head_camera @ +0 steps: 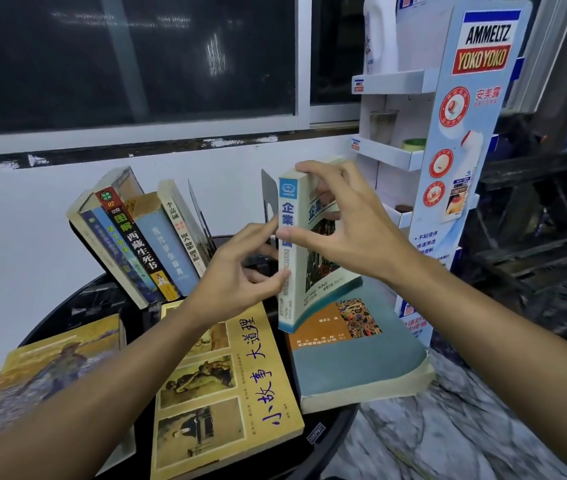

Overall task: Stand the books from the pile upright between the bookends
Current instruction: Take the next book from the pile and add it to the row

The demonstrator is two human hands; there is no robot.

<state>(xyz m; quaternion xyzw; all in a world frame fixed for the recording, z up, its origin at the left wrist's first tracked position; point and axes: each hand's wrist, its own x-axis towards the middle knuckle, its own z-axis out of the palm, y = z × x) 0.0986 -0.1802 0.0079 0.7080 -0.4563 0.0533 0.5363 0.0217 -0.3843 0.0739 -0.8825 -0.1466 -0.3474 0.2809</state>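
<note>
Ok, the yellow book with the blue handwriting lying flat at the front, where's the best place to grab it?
Probably by the yellow book's right long edge, from the right. It lies flat, cover up, and that edge faces a bare strip of table beside the teal book; its left side is crowded by the painted-cover book.

open gap (237, 216) between leaning books (143, 237), bookend (270, 199)
</note>
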